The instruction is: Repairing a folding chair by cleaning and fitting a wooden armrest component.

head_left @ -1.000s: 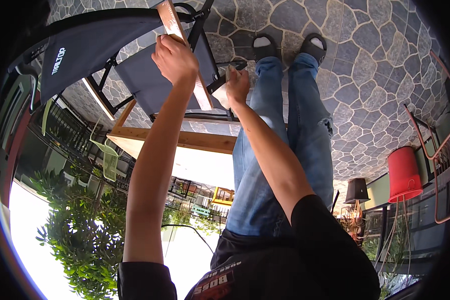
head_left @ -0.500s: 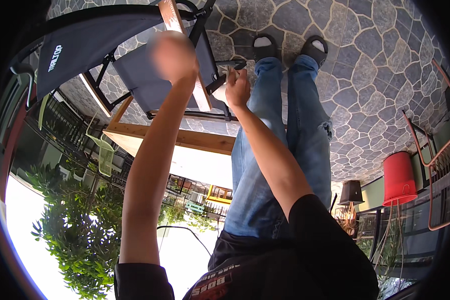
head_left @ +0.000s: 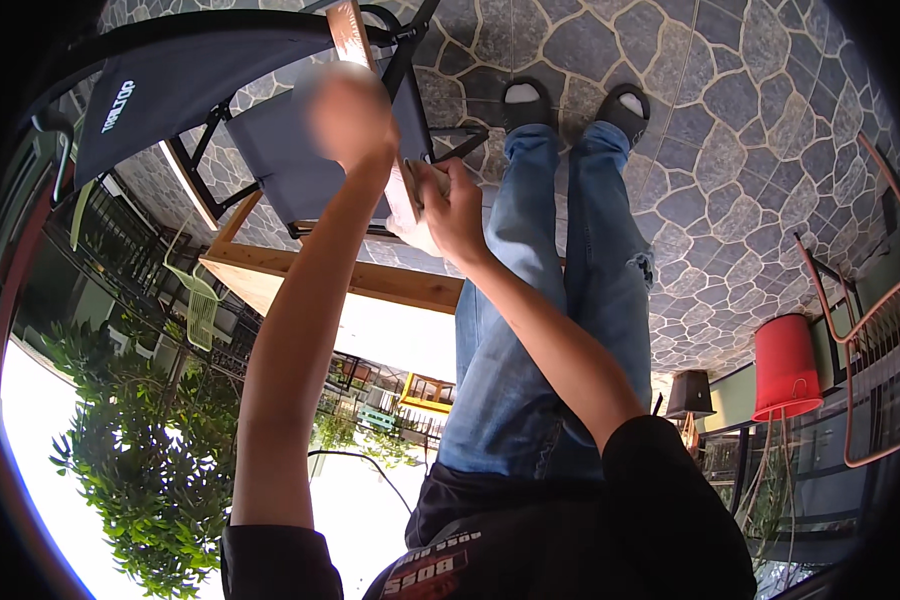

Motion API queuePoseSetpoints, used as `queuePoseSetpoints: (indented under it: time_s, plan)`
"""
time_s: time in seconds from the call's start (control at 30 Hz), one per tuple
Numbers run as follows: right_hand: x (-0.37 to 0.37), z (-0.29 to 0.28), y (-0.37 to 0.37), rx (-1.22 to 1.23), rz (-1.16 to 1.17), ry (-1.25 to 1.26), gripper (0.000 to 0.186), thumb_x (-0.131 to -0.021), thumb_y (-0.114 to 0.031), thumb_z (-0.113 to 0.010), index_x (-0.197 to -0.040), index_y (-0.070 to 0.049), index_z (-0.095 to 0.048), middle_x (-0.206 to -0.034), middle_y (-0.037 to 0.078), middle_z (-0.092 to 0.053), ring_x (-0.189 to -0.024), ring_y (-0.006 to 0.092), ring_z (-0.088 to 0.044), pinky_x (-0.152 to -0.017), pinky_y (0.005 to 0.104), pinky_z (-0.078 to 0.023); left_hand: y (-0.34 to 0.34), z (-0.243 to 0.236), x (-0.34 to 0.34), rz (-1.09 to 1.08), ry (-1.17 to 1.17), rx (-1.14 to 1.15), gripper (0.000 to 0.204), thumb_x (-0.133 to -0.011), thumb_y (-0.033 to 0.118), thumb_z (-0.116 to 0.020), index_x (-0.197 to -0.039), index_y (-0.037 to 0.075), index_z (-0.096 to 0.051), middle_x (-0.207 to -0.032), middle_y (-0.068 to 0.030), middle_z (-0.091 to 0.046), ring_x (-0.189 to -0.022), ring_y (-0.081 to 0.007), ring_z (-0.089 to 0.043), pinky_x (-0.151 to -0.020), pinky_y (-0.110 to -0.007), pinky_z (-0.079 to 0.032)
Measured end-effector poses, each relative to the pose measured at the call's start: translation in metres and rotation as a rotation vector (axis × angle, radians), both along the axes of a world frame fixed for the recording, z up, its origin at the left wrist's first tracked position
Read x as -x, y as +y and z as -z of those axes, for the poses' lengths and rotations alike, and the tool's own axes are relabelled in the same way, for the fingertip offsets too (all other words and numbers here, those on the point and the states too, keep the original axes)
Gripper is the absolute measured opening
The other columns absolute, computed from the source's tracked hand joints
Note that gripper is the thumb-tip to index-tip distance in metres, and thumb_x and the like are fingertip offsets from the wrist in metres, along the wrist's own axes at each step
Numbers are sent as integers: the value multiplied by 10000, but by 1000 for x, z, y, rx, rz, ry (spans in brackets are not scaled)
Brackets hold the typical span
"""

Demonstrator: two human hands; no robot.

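Head view: from where I stand, a wooden strip (head_left: 350,36) slants above a dark fabric chair (head_left: 278,150) on the left, its near end angled toward the person's knees. The left hand (head_left: 344,112) lies across the strip's middle, so blurred that I cannot tell how its grip closes. The right hand (head_left: 452,208) is at the near end, its grip curled and pinching a pale piece (head_left: 420,238) beside the wood. A wood-edged tabletop (head_left: 400,284) sits nearer, left of the jeans (head_left: 515,250); dark sandals (head_left: 625,110) stand farther off on stone-patterned paving (head_left: 730,150).
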State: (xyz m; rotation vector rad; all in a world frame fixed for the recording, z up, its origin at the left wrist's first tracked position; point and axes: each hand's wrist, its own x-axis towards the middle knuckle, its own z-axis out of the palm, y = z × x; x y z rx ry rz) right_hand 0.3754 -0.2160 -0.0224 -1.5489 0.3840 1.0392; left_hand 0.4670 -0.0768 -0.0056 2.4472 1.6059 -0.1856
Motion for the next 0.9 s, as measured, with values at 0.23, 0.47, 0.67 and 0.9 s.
queuePoseSetpoints:
  time_s: [0.23, 0.47, 0.67, 0.9]
  plan:
    - [36, 115, -2, 442, -174, -131, 283, -1021, -325, -580, -976, -46, -587, -893, 266, -695, -870, 457, -678, -722, 536, -500, 2, 0, 1, -17, -26, 89, 415, -1005, 272, -298, -930, 27, -624, -987, -186, -686, -1004, -472, -530, -935, -531, -415]
    - [46, 188, -15, 649, -234, -7, 338, -1022, -378, -563, -1050, -45, -611, -937, 238, -723, -930, 479, -672, -790, 560, -504, -2, 8, 2, 4, -57, 113, 406, -1008, 275, -298, -995, 22, -616, -1022, -190, -683, -1031, -473, -525, -952, -537, -413]
    - [15, 146, -37, 123, -266, -34, 317, -988, -331, -635, -1058, -22, -650, -928, 209, -731, -898, 381, -719, -766, 476, -534, -11, 9, -6, -58, -42, 110, 417, -1011, 279, -308, -969, 21, -633, -1029, -192, -694, -1019, -470, -540, -935, -544, -432]
    - [-65, 43, -24, -559, -291, 2, 273, -942, -265, -738, -927, -12, -637, -738, 1, -623, -700, 116, -570, -626, 307, -468, -18, -2, -10, -64, -17, 134, 413, -1022, 278, -299, -908, 31, -609, -1020, -215, -686, -1070, -462, -564, -947, -549, -417]
